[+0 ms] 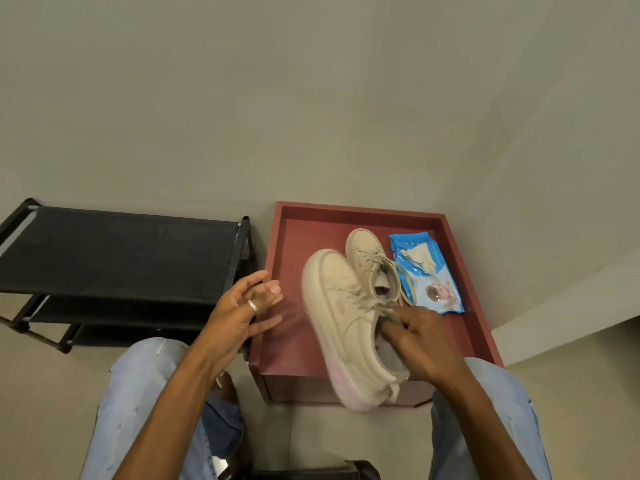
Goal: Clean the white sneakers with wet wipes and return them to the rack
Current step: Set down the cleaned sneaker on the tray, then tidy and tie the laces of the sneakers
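Your right hand (424,342) hangs over the near edge of the red tray (349,208). Its fingers are curled into the collar of one white sneaker (341,320), gripping it with the toe pointing away from you. Your left hand (242,306) hovers just left of the tray, palm toward the shoe, fingers spread and holding nothing. Farther in, the second sneaker (365,259) lies on the tray floor, with the wipes pack (427,271) just right of it. The black rack (117,252) stands left of the tray.

Dark red box with a raised rim (360,207), plain grey wall (311,98) behind, pale floor (311,431)
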`<state>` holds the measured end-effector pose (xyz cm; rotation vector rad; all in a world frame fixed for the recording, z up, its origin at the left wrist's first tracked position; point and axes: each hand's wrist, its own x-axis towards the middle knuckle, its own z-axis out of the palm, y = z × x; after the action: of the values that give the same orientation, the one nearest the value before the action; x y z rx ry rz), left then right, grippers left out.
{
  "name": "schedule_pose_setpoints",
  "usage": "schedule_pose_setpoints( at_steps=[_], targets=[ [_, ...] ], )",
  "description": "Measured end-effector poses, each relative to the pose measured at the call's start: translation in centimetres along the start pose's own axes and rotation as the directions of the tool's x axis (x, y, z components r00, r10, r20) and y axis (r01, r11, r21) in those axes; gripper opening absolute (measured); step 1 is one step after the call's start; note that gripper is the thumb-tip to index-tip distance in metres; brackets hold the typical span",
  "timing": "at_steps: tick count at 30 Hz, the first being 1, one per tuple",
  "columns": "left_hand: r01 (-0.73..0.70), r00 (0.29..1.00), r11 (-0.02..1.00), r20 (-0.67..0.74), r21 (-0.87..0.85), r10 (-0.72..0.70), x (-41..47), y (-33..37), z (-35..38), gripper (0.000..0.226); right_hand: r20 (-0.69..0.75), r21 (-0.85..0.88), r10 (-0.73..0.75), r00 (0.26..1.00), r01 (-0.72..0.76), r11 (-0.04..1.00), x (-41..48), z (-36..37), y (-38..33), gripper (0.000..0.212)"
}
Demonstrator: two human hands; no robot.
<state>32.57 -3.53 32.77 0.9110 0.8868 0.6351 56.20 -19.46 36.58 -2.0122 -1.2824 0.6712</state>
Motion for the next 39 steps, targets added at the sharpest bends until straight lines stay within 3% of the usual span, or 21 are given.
schedule_pose_setpoints(
  at_steps=[4,9,13,18,24,28,30,34,39],
  targets=[
    [0.04,0.996,0.99,-0.084,0.135,-0.028,0.1,-0.4,-0.3,0.046,-0.185,-0.195,-0.012,0.983,-0.025,0.98,0.6,0.7,-1.0,0.035],
    [0.026,1.0,0.949,-0.002,0.315,-0.027,0.5,-1.5,0.3,0.035,-0.079,-0.36,-0.057,0.995,0.024,0.933,3.4,4.7,-1.1,0.03],
    [-0.012,0.998,0.914,0.058,0.406,-0.012,0.7,-1.9,0.7,0.034,-0.059,-0.379,-0.061,0.996,0.035,0.925,5.4,6.8,-0.6,0.028],
    [-0.092,0.996,0.838,0.068,0.538,0.065,1.5,-3.1,1.0,0.04,0.007,-0.347,0.026,1.0,-0.022,0.938,6.5,8.5,0.1,0.027],
    [-0.217,0.974,0.562,0.136,0.798,0.183,2.3,-4.7,1.8,0.052,0.122,-0.345,0.057,0.991,-0.011,0.939,6.7,9.0,1.5,0.024],
    [-0.217,0.964,0.478,0.111,0.851,0.24,2.5,-5.2,2.0,0.054,0.103,-0.294,0.088,0.991,-0.054,0.954,6.6,7.5,1.3,0.042],
    [-0.231,0.956,0.447,0.116,0.864,0.271,2.5,-5.3,2.2,0.05,0.066,-0.21,0.08,0.995,-0.064,0.976,6.5,6.0,0.6,0.035],
    [-0.258,0.941,0.446,0.118,0.857,0.317,2.5,-4.9,2.6,0.043,-0.002,-0.05,0.097,0.995,-0.097,0.994,6.0,3.7,-0.2,0.022],
    [-0.291,0.945,0.538,0.149,0.791,0.291,3.7,-4.1,3.8,0.035,0.008,-0.043,0.106,0.994,-0.106,0.993,5.7,3.6,0.6,0.018]
  ],
)
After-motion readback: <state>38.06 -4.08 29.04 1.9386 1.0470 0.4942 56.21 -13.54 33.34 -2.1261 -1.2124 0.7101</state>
